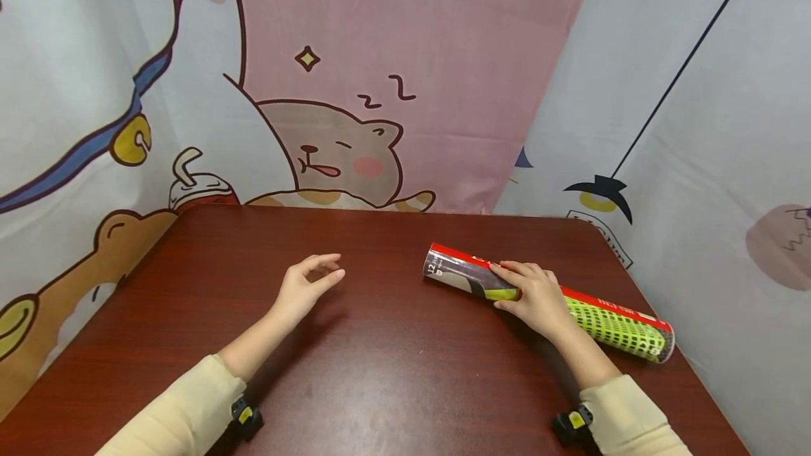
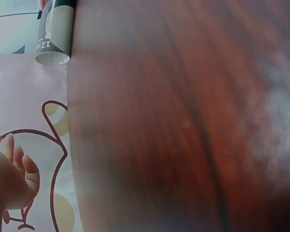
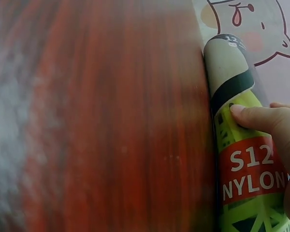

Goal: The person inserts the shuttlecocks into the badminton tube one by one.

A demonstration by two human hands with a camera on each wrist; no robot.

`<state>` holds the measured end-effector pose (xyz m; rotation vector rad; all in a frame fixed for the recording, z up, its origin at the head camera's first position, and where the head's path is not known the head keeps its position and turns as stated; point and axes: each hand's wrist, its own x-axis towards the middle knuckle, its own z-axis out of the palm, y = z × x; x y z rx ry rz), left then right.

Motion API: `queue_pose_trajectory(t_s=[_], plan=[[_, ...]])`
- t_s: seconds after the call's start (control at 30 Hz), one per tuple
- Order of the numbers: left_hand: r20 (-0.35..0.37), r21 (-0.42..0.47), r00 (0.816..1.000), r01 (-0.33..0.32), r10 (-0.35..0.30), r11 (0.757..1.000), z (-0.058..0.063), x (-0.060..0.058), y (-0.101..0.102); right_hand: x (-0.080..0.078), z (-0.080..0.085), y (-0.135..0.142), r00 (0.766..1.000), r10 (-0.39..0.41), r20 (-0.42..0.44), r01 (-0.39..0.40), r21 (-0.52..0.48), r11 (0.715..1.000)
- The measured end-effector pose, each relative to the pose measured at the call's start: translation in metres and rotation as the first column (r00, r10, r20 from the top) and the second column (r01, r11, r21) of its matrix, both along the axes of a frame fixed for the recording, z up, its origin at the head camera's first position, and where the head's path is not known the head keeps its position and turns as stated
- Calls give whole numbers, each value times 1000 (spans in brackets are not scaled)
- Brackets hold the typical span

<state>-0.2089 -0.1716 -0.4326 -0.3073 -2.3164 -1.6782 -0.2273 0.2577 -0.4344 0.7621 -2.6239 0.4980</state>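
Observation:
A long shuttlecock tube (image 1: 614, 322), red along its top with grey and lime-green sides, slants across the right part of the table. My right hand (image 1: 538, 298) grips it around the middle from above, hiding part of its label. "S12 NYLON" is printed on the tube (image 3: 251, 166) in the right wrist view, where the thumb (image 3: 253, 117) presses its side. The left hand (image 1: 304, 294) hovers over the left-centre of the table, fingers loosely bent and holding nothing. In the left wrist view, that hand (image 2: 14, 179) is apart from the tube's pale end (image 2: 58, 34).
The dark red-brown wooden table (image 1: 380, 364) reaches back to a cartoon-printed curtain (image 1: 443, 90), which also hangs along both sides. The tube's near end lies close to the table's right edge. A small black camera (image 1: 247, 417) sits on the left wrist, another (image 1: 572, 424) on the right.

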Motion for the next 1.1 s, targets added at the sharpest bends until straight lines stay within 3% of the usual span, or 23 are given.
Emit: queue_pose_trajectory(t_s=[0.37,0.63,0.73,0.93,1.1], plan=[[17,13,1000,-7,7,1000,3,2,-2,4,1,-1,1000,8,-7,-8,7,1000],[-6,-2,1000,21,-21,1000,29,19,6,5,0,0,1000,2,-16,-2,-24,1000],[-10,-9,1000,17,-17,1000,26,17,5,5,0,0,1000,7,-30,-8,-32,999],[-19,-14,1000,0,0,1000,4,3,-4,7,1,0,1000,4,-26,-5,-34,999],[-32,-4,999,7,-7,1000,0,2,-7,8,1,1,1000,-6,-27,5,-31,1000]])
